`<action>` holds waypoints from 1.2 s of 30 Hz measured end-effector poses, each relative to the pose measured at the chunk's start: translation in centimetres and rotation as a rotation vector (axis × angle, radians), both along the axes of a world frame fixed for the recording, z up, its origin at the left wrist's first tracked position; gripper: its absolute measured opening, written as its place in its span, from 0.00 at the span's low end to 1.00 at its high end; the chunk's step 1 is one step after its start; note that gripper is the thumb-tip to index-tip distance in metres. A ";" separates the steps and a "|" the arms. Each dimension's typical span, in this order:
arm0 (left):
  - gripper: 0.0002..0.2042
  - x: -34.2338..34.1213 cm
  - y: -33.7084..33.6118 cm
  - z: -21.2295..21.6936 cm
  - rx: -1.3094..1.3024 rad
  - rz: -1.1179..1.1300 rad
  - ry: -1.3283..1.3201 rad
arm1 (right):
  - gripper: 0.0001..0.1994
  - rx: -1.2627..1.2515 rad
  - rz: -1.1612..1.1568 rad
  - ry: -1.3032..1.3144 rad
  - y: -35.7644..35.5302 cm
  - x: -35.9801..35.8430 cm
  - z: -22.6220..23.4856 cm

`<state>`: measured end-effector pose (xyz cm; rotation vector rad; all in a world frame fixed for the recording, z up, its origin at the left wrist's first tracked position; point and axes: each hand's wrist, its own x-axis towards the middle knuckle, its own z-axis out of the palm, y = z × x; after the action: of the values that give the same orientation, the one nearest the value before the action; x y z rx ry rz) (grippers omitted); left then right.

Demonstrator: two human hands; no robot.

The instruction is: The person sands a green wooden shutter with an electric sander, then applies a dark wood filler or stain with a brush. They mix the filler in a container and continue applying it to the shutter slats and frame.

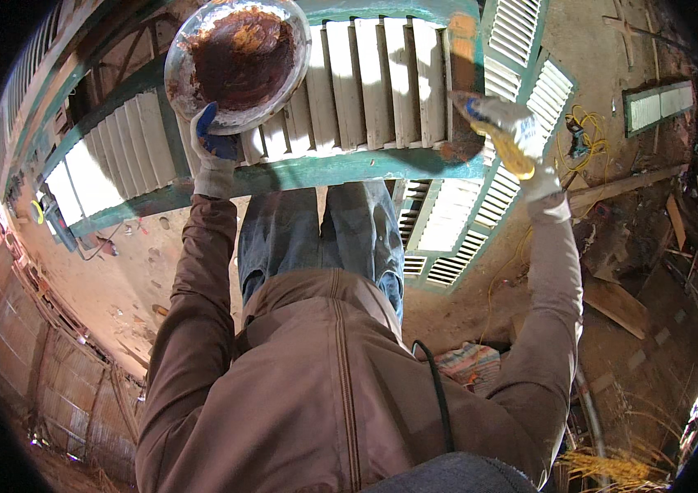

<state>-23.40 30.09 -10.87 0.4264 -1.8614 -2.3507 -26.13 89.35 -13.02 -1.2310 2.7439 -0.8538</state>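
Observation:
A round metal bowl [299, 78] of reddish-brown paste [242, 62] is in my left hand [216, 152]. That gloved hand grips the near rim, with the thumb over the edge. The bowl is above a louvered shutter with a green frame [299, 172] and white slats [373, 82]. My right hand [513, 123], also gloved, is closed round a putty knife [516, 160] with a yellowish handle. Its blade points left at the shutter's right end; whether it touches the frame I cannot tell. Brown-orange patches of paste [464, 49] mark that end of the frame.
More green-framed shutters [447, 215] lie beyond and below the right end. A power tool with a yellow cord [580, 140] rests on the floor at right, near another small shutter [659, 108]. Wooden boards [616, 306] lie at lower right. Another tool [57, 220] is at far left.

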 end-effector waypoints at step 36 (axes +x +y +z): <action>0.21 -0.4 -0.6 -2.2 0.226 0.151 -0.151 | 0.14 0.180 -0.498 -0.153 -4.2 -13.4 10.4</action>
<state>-23.83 29.44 -13.07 0.7588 -1.5597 -2.4933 -39.49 85.12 -2.61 -0.4340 2.9540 -0.6626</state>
